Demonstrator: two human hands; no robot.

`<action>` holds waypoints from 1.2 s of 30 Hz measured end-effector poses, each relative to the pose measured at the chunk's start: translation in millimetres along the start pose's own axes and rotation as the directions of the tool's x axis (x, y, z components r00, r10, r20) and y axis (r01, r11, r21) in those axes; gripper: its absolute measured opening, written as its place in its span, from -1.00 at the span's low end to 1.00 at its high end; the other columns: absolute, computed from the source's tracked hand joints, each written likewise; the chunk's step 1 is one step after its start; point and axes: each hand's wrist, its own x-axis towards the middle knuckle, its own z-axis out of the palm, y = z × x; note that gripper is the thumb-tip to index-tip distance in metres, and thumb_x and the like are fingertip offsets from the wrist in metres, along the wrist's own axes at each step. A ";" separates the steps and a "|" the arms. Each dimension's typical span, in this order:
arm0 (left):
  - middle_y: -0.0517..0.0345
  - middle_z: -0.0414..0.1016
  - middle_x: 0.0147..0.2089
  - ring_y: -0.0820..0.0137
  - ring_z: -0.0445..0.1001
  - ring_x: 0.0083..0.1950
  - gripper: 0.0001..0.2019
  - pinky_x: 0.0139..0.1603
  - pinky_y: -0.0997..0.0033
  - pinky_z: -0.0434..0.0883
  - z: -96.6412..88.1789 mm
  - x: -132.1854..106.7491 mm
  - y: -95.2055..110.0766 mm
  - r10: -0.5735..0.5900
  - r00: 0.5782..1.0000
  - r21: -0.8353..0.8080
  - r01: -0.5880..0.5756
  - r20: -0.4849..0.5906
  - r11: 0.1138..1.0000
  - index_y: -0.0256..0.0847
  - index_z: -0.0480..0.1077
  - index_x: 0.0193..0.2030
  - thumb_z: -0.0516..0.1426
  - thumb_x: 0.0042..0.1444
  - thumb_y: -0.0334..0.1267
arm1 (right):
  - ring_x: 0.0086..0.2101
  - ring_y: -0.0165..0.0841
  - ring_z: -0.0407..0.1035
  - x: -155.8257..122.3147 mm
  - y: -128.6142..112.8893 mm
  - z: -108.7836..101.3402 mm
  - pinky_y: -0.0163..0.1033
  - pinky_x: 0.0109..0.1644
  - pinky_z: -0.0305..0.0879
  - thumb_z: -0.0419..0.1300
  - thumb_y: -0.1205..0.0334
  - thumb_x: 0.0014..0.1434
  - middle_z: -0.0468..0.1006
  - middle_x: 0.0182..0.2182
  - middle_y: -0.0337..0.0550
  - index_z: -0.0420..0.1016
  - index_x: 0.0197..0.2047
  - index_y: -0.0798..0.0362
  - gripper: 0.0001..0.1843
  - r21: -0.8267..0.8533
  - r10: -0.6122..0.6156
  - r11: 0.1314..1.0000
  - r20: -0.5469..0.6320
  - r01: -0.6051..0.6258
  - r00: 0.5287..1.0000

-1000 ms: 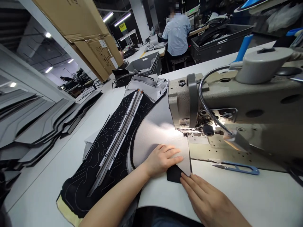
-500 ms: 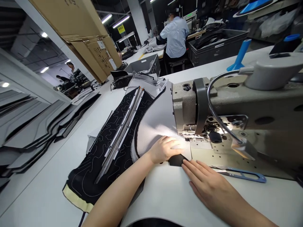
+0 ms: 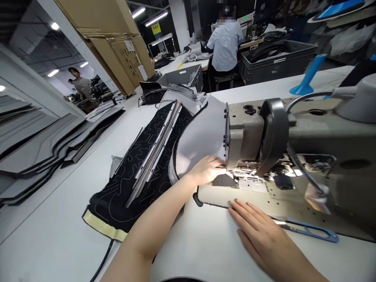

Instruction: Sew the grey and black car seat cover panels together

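Note:
My left hand (image 3: 207,171) lies on a light grey fabric panel (image 3: 202,135), its fingers curled closed on the edge beside the presser foot. A small dark flap (image 3: 225,180) shows beneath those fingers and reaches toward the needle area of the sewing machine (image 3: 249,129). My right hand (image 3: 261,229) rests flat with fingers stretched out, its fingertips at the front edge of the machine bed (image 3: 217,195), holding nothing. Blue-handled thread snips (image 3: 314,230) lie just right of it. Left of the panel spreads a black quilted piece (image 3: 160,137) with white stitch lines and pale strips.
Stacked grey panels (image 3: 32,145) lie on the left table. Cardboard boxes (image 3: 117,47) stand behind. A blue cone holder (image 3: 308,76) rises behind the machine. A co-worker (image 3: 225,45) sits farther off beside a grey crate (image 3: 276,58); another person (image 3: 84,87) is far left.
My left hand has moved the flap inward toward the needle, uncovering the machine bed's front strip. My right hand no longer touches the flap. The view has shifted slightly.

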 end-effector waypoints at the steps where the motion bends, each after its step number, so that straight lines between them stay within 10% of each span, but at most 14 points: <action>1: 0.15 0.42 0.04 0.32 0.30 0.05 -0.71 0.06 0.32 0.24 1.0 0.8 -2.5 -0.001 1.000 -0.001 0.001 0.000 1.000 -0.07 0.48 -0.08 0.03 0.19 -0.46 | 0.14 -0.21 0.19 -0.3 0.4 0.3 -0.07 0.16 0.18 -0.07 0.33 0.28 0.29 0.17 -0.02 0.36 0.12 0.18 -0.60 0.003 -0.003 1.000 -0.001 0.003 1.000; 15: 0.12 0.45 -0.02 0.31 0.36 -0.02 -0.75 -0.06 0.31 0.32 -1.4 -1.7 9.1 -0.138 0.987 0.044 0.142 -0.078 0.989 -0.13 0.47 -0.10 0.02 0.21 -0.43 | 0.15 -0.21 0.18 -1.5 -0.9 -3.6 -0.06 0.15 0.27 -0.05 0.31 0.28 0.29 0.17 -0.02 0.32 0.16 0.14 -0.60 0.075 0.045 0.996 0.058 -0.049 0.997; 25: -0.07 0.17 0.29 0.17 0.10 0.32 -0.62 0.28 0.21 0.16 2.4 -4.8 13.1 -0.523 0.848 -0.083 0.517 -0.091 0.852 -0.25 0.36 0.09 0.12 0.10 -0.31 | 0.18 -0.16 0.13 -7.1 -0.9 -3.5 0.03 0.17 0.25 -0.04 0.34 0.29 0.30 0.17 0.01 0.38 0.09 0.09 -0.65 0.120 0.038 0.992 0.097 -0.050 0.995; 36: -0.11 0.28 0.23 0.19 0.25 0.24 -0.57 0.25 0.19 0.20 -2.5 3.5 20.8 -0.654 0.756 -0.133 0.646 -0.025 0.752 -0.24 0.33 0.14 0.04 0.12 -0.49 | 0.07 -0.20 0.29 -9.5 -6.4 -2.0 -0.04 0.09 0.35 -0.05 0.41 0.24 0.44 0.04 -0.02 0.42 0.03 0.08 -0.64 0.078 0.039 0.996 -0.001 -0.039 0.999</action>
